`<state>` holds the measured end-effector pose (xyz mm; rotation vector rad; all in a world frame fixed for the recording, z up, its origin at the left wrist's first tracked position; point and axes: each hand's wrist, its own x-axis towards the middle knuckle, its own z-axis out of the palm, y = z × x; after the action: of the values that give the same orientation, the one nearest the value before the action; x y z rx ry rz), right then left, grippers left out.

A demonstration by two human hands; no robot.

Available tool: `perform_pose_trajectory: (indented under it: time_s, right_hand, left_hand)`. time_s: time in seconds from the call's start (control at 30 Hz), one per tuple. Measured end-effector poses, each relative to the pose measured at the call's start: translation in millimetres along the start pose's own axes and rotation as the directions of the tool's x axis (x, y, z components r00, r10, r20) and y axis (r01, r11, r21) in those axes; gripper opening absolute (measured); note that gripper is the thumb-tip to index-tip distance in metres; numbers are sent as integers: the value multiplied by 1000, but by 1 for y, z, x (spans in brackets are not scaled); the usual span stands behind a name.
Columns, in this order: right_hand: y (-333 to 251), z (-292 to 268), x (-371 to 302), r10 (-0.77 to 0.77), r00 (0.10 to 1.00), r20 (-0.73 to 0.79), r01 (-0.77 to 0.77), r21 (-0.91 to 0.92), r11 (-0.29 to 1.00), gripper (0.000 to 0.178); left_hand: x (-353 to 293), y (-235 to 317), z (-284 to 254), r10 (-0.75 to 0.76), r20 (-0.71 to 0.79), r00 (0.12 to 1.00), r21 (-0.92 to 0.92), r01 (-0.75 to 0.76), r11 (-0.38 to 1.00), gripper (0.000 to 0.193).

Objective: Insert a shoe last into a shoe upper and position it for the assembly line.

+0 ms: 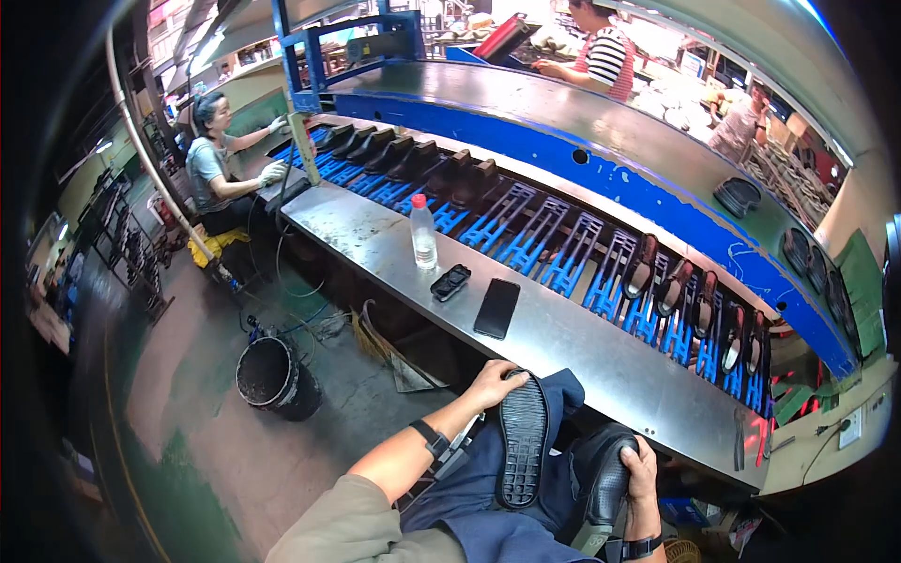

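Over my lap, my left hand grips the top end of a black shoe sole. The sole's ridged tread faces up, and it hangs lengthwise over the dark blue cloth on my legs. To the right, my right hand is wrapped round a black shoe upper, thumb on its side. A greenish-grey piece shows at the upper's lower end. Sole and upper are apart. Part of my right fingers is hidden behind the upper.
Ahead runs a metal bench carrying a phone, a small black case and a red-capped bottle. Behind it, a blue-slatted conveyor bears several shoes. A black bucket stands left; a gloved co-worker sits farther along.
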<state>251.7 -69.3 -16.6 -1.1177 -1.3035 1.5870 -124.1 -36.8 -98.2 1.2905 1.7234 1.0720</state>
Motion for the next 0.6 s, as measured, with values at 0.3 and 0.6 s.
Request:
perform_pose_trajectory:
  time_s: [0.3,0.6]
  right_hand:
    - [71,-17,-119,314,937,156,-334,672,661,83]
    - [16,-12,-101,227,935,273,-352,627,695,85]
  left_hand:
    - [-37,90,-6,362,460,811,-888,408,214,53]
    - [-68,147,-14,174,488,855,-872,476,112,78]
